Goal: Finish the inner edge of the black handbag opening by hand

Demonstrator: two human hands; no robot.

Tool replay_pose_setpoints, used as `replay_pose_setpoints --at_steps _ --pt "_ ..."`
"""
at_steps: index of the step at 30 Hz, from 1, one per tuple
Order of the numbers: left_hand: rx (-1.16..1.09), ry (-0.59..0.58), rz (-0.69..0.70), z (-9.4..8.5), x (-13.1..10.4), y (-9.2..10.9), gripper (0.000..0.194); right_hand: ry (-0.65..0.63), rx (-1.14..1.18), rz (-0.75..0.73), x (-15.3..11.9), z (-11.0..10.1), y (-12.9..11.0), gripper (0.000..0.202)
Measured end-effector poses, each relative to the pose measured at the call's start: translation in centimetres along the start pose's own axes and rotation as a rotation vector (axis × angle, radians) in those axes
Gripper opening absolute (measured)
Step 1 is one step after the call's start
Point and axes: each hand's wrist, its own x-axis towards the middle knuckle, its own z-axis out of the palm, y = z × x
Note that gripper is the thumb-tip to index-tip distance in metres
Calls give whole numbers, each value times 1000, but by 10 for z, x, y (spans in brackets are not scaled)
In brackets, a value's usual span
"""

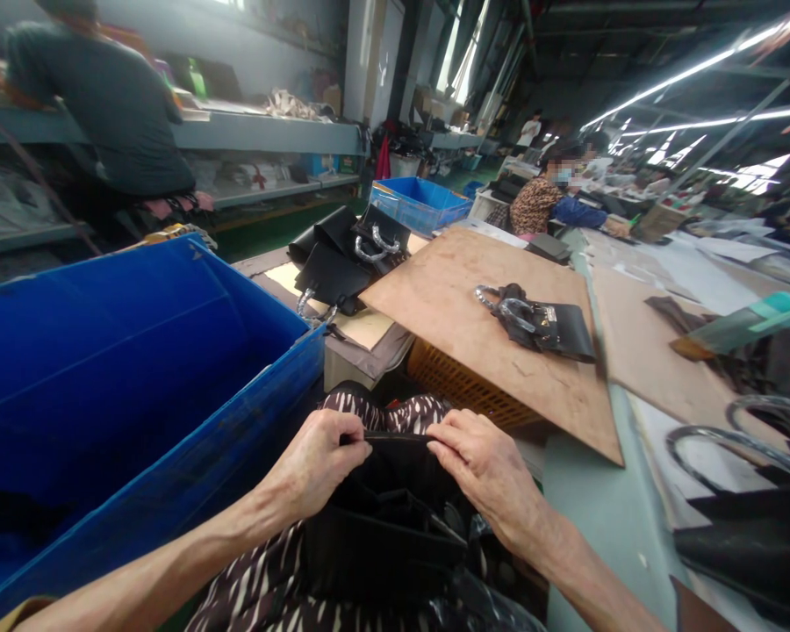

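Workshop with bag-strewn workbenches point(493, 298)

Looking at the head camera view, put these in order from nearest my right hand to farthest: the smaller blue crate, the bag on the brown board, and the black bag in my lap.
1. Lap bag: its edge is in your right hand.
2. Board bag: ahead, to the right.
3. Smaller blue crate: farther back, slightly left.

The blue bin point(263, 395) and gray-topped co-worker point(115, 114) are cut off by edges.
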Motion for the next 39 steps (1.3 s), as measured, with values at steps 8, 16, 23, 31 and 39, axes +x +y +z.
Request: replay_pose_setpoints --at_steps 8,16,23,31,39 --pt "-9 29 4 5 0 -7 19 46 -138 -72 8 6 -14 6" --pt "10 45 -2 4 -2 -6 19 38 -27 -52 16 10 -17 16" --pt "-24 37 26 2 -7 -1 21 -6 32 3 17 7 -17 19" --pt "-31 92 77 -1 -13 -1 29 -50 124 62 16 7 -13 14" --pt "-93 102 -1 4 -8 -6 26 -97 133 99 17 3 -13 17"
